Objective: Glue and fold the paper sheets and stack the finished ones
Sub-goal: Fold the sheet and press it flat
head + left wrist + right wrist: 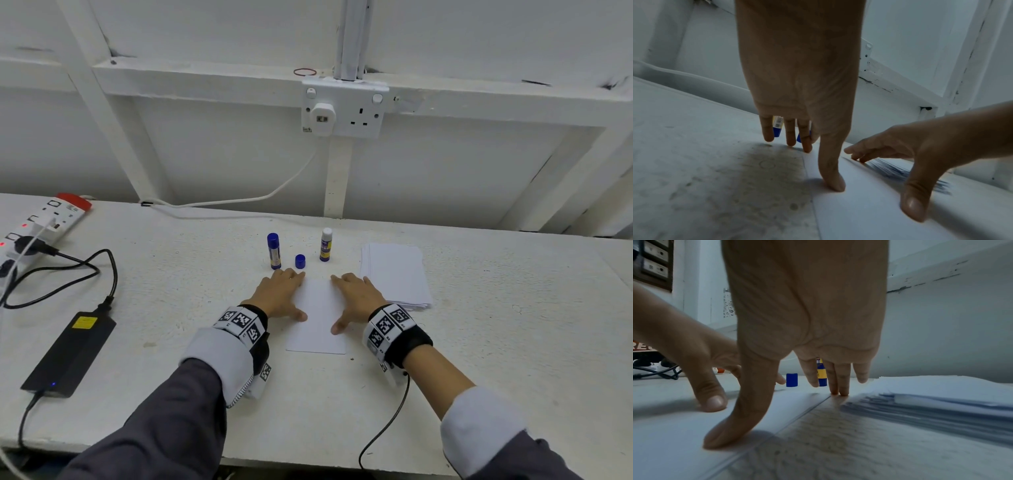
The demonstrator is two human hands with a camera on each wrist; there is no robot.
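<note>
Pressing the sheet (317,315) flat is the job as I read it from my end: it lies on the table (496,359) between both hands, just left of the paper stack (394,274). My left hand (279,296) is spread, its thumb on the sheet's left edge and its fingertips at the far left corner; my right hand (356,298) mirrors it on the right edge, thumb down, fingers straight. Neither grasps anything; both lie released and flat. Whether this sheet is already glued and folded I cannot tell. To do it well, I would keep the thumbs pinning the paper and sweep outward from the middle, so any fold lies crisp and no glue ridge lifts it. I would watch the loose cap (300,261) and the capped stick (274,250) just beyond my left fingers, and the open stick (326,245) further back, since a nudge could topple them
</note>
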